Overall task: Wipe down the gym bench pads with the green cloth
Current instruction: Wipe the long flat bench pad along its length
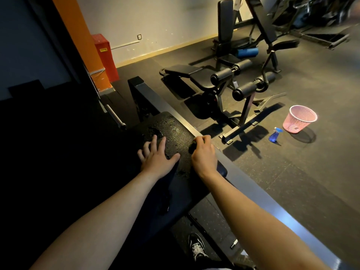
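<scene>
The left hand (157, 156) lies flat on the black pad (175, 131), palm down, fingers straight and spread, gripping nothing. Just ahead of its fingertips the pad's surface is wet with beads and patches of liquid. To the right of this hand, with a strip of pad between them, the right hand (204, 154) is curled around a bunched cloth (192, 147), which shows only as a dark wad poking out past the knuckles and pressed against the pad's right edge; its colour cannot be told in the dim light. Directly beside that hand runs a grey metal beam (253, 190). Further right, well apart on the floor, stand a blue spray bottle (274, 135) and a pink basket (300, 118).
</scene>
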